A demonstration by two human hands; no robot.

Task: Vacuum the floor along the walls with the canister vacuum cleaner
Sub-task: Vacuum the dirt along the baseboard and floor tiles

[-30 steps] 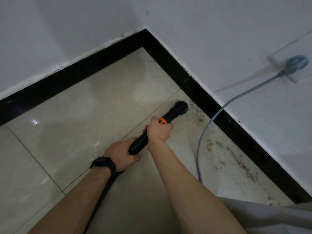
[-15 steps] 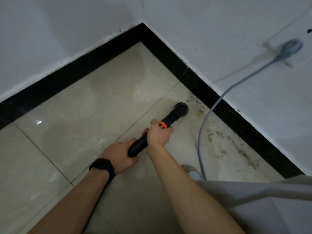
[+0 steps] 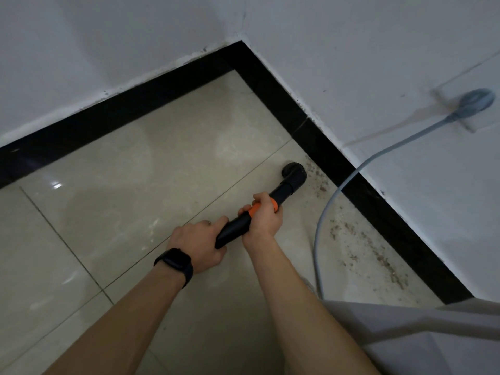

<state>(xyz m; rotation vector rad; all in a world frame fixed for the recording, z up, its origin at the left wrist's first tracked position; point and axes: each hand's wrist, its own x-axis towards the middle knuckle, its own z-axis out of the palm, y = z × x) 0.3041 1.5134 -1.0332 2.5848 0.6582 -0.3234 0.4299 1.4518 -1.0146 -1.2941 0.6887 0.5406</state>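
Black vacuum wand (image 3: pixel 273 197) | right hand (image 3: pixel 263 216) grips it at orange collar (image 3: pixel 274 204) | left hand (image 3: pixel 197 243) holds rear end | nozzle (image 3: pixel 295 173) on floor (image 3: pixel 162 163) beside baseboard (image 3: pixel 338 169), debris (image 3: pixel 359 247) near

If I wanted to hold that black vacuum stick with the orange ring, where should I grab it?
Probably grab the straight black plastic vacuum tube, at its orange ring and behind it, from above. The bent round nozzle sits on the floor, but the slanted shaft is free to wrap; the right hand and left hand grip it there.
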